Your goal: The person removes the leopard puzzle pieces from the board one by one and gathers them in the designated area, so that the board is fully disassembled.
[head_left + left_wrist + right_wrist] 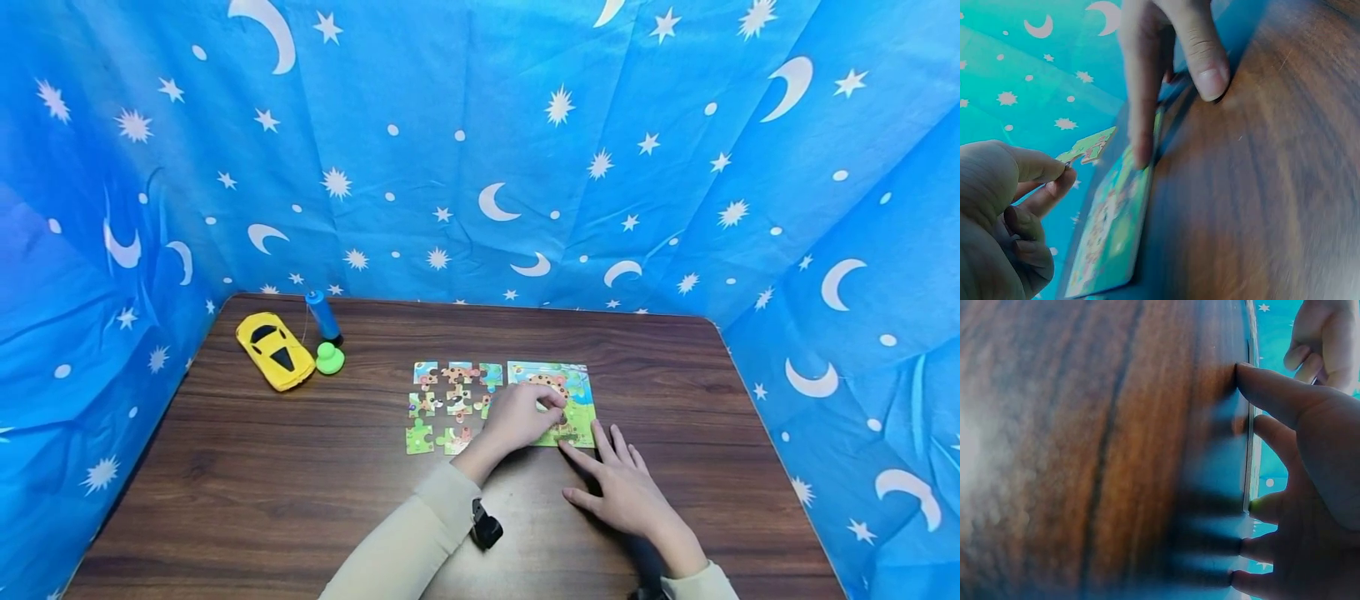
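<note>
My left hand is over the puzzle board, which bears a coloured animal picture. Between its thumb and forefinger it pinches a puzzle piece, green and brown in the left wrist view. The other fingers curl in beneath. My right hand lies spread at the board's near right corner, and one finger presses on the near edge. From the right wrist, the board appears edge-on with the right thumb and fingers along it. Left of the board, loose puzzle pieces lie in rows, some partly hidden by my left hand.
A yellow toy car stands at the back left of the wooden table. Beside it are a blue cylinder and a green knobbed disc. A blue curtain with moons and stars surrounds the table's back and sides.
</note>
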Demonstrator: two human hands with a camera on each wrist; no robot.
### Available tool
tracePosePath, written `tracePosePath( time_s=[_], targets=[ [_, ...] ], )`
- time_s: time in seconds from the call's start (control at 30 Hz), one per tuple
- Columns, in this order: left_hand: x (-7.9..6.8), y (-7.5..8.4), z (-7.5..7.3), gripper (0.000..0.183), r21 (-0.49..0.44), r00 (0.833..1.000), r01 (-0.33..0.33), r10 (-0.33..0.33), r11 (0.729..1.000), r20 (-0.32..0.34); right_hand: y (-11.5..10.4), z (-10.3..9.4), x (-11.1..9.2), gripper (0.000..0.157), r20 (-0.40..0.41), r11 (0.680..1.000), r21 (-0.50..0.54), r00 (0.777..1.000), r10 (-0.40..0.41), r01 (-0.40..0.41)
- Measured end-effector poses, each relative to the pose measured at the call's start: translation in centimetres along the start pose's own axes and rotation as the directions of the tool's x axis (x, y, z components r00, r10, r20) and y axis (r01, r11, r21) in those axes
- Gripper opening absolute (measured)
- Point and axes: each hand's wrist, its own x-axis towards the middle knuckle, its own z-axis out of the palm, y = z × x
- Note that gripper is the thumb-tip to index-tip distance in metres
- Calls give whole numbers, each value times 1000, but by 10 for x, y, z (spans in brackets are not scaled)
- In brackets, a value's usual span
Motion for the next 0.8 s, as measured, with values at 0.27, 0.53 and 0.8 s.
tracePosePath(
  time_s=[0.27,0.53,0.8],
  targets=[
    [-18,-10,-33,8,-57,999,33,-31,998,28,1,1,2,67,52,999,23,998,30,-32],
    [-35,-30,-61,7,-74,995,73,-68,995,68,1,2,3,67,68,999,26,997,37,-39],
    [-47,-50,-75,6,-55,990,119,-114,991,84,0,2,4,68,77,999,35,996,39,-41]
  ],
)
